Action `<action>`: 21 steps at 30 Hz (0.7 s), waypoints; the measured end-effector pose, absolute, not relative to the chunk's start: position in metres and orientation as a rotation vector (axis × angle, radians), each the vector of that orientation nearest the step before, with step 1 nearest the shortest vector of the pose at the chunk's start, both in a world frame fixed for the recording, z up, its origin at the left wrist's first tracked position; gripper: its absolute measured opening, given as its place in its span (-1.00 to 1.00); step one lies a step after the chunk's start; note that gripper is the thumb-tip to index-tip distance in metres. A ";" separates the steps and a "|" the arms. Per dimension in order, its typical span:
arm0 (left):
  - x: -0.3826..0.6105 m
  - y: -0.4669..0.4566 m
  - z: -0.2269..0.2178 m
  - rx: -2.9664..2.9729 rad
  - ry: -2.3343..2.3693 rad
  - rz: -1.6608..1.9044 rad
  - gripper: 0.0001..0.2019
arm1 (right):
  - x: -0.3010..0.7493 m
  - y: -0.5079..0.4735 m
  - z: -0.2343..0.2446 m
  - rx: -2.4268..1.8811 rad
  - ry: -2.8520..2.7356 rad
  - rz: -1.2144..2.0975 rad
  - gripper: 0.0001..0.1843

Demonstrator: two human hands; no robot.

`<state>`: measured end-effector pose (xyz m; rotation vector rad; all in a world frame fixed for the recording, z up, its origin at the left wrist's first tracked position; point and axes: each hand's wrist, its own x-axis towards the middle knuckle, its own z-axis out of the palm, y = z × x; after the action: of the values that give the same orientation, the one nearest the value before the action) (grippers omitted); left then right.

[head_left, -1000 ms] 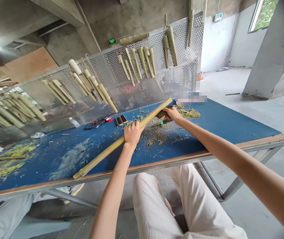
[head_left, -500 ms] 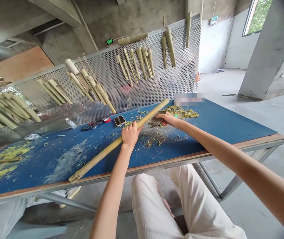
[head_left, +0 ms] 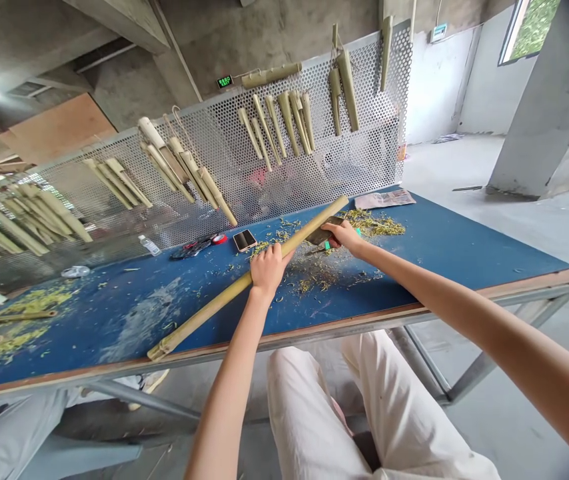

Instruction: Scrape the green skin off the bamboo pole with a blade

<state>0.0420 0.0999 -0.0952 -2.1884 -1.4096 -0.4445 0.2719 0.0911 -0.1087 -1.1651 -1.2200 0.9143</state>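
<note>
Everything in view sits a little farther right than half a second ago, as the camera has swung slightly; the right hand [head_left: 345, 237] and its dark flat pad [head_left: 319, 235] have also edged up a touch toward the far end of the bamboo pole [head_left: 209, 311].

At far left, yellow-green shavings [head_left: 37, 305] lie scattered on the blue table [head_left: 444, 247], and another person's grey trouser leg [head_left: 19, 433] shows below. Next come a clear bottle [head_left: 149, 245], black items [head_left: 192, 249], a red roll of tape [head_left: 219, 239] and a phone [head_left: 244, 240].

Slanting up to the right, the pole has its near end at the table's front edge. The left hand [head_left: 267, 269] is wrapped around its middle, knuckles up, in the same grip as before. Farther right, the right hand pinches the pad between thumb and fingers, close under the pole's upper part; how firmly the pad presses cannot be told.

Beyond that hand, a shavings heap [head_left: 379, 224] lies beside a printed paper [head_left: 384, 199], pixelated earlier and now clear.
</note>
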 end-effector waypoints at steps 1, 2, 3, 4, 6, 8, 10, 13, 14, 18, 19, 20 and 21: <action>0.042 0.100 -0.095 -2.189 -1.411 -0.444 -0.49 | 0.273 0.092 -0.109 -1.162 -1.198 0.890 -0.51; 0.042 0.099 -0.095 -2.192 -1.412 -0.443 -0.49 | 0.273 0.092 -0.109 -1.159 -1.190 0.880 -0.50; 0.042 0.099 -0.095 -2.195 -1.413 -0.440 -0.49 | 0.273 0.092 -0.109 -1.155 -1.197 0.884 -0.50; 0.042 0.099 -0.095 -2.199 -1.414 -0.439 -0.50 | 0.272 0.092 -0.108 -1.152 -1.215 0.901 -0.50; 0.043 0.099 -0.095 -2.205 -1.414 -0.439 -0.52 | 0.270 0.090 -0.107 -1.143 -1.255 0.954 -0.51; 0.043 0.098 -0.095 -2.211 -1.408 -0.443 -0.53 | 0.269 0.089 -0.105 -1.135 -1.250 0.978 -0.53; 0.043 0.098 -0.096 -2.216 -1.402 -0.449 -0.54 | 0.269 0.090 -0.105 -1.142 -1.198 0.961 -0.53; 0.042 0.098 -0.096 -2.221 -1.406 -0.466 -0.56 | 0.271 0.090 -0.105 -1.147 -1.153 0.940 -0.52; 0.042 0.098 -0.096 -2.225 -1.405 -0.474 -0.56 | 0.271 0.089 -0.105 -1.142 -1.167 0.953 -0.52; 0.040 0.100 -0.098 -2.239 -1.376 -0.499 -0.57 | 0.269 0.085 -0.101 -1.132 -1.263 1.010 -0.55; 0.040 0.101 -0.098 -2.238 -1.370 -0.508 -0.57 | 0.270 0.084 -0.100 -1.137 -1.262 1.003 -0.56; 0.040 0.101 -0.099 -2.234 -1.367 -0.522 -0.57 | 0.272 0.084 -0.099 -1.141 -1.243 0.984 -0.56; 0.040 0.102 -0.099 -2.231 -1.363 -0.541 -0.58 | 0.274 0.085 -0.099 -1.142 -1.216 0.962 -0.57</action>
<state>0.0403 0.1020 -0.0990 -2.2312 -1.3634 -0.5410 0.2737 0.0849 -0.0988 -1.1423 -1.2165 0.9621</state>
